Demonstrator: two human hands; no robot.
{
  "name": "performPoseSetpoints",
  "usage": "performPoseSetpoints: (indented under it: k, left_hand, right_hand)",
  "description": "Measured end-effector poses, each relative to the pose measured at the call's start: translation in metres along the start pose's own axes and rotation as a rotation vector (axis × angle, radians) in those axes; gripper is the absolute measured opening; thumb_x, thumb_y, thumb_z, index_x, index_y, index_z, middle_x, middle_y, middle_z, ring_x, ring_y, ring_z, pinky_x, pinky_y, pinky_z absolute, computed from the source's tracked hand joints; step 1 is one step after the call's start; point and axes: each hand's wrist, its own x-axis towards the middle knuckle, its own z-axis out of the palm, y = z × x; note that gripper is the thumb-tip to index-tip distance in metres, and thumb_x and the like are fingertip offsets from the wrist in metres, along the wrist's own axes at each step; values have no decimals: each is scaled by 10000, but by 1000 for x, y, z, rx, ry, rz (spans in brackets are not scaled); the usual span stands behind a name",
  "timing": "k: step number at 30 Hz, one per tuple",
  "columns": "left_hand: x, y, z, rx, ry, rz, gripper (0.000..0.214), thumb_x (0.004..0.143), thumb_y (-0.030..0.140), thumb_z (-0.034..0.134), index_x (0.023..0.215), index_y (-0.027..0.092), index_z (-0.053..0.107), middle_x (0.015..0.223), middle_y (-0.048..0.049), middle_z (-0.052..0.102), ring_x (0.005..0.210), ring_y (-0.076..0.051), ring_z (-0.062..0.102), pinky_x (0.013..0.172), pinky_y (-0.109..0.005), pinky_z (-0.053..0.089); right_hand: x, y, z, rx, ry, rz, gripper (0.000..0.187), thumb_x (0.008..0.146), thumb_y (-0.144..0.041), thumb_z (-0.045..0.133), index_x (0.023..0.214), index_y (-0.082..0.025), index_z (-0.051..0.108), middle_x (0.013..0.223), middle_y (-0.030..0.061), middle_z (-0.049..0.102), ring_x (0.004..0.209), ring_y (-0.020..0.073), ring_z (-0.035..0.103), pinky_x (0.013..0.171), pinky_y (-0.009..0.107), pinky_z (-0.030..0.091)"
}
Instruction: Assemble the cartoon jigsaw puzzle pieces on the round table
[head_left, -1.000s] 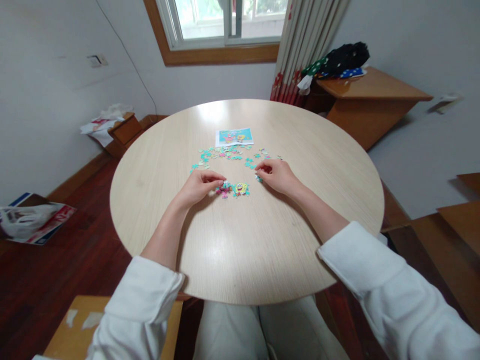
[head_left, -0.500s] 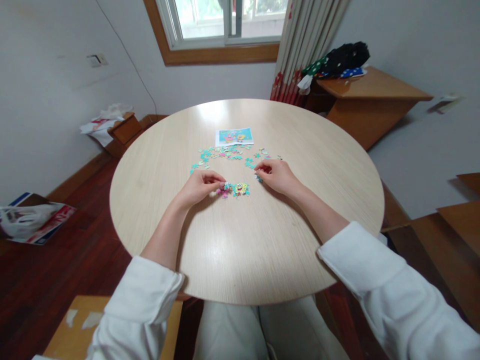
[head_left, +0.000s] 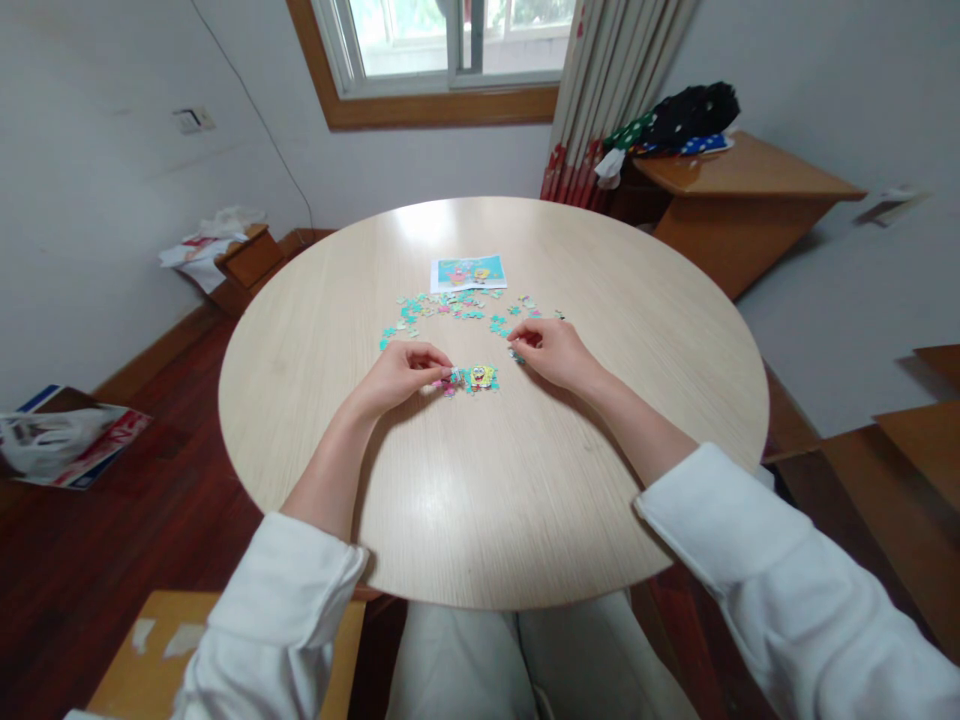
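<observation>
Left hand [head_left: 397, 372] pinched pink piece [head_left: 448, 381] against left edge of joined cluster [head_left: 478, 378]; right hand [head_left: 553, 350] pinched teal piece [head_left: 516, 354] just right of it. Judging by layout, only small cluster assembled; most loose pieces [head_left: 450, 305] lay scattered between cluster and reference picture [head_left: 469, 272] on table [head_left: 487, 500].

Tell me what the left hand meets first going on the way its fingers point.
The joined puzzle pieces just ahead of the left hand; its fingers seem to touch them.

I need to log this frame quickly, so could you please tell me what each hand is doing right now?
Left hand: closed, pinching a pink puzzle piece beside the joined cluster.
Right hand: closed, pinching a teal puzzle piece.
</observation>
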Motion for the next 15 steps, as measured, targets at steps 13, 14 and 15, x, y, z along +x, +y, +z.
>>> performPoseSetpoints:
  k: [13,14,15]
  left_hand:
    - [0,0,2,48,-8,-1,180,674,301,728,722,138,670,699,-52,705,668,-143,649,659,-273,506]
    - [0,0,2,49,-9,-4,178,673,301,729,717,140,667,693,-49,700,665,-142,646,658,-273,504]
    - [0,0,2,50,-12,-5,180,673,303,729,713,140,664,688,-46,696,661,-142,643,658,-273,503]
  right_hand:
    - [-4,-9,5,-8,6,-35,149,770,-137,574,797,-156,719,731,43,685,641,137,554,682,290,444]
    - [-5,-11,6,-8,2,-47,157,776,-139,568,806,-157,721,735,44,685,640,136,550,676,289,441]
    - [-6,-13,7,-5,-7,-62,164,785,-144,563,818,-158,723,742,46,687,641,137,546,672,289,437]
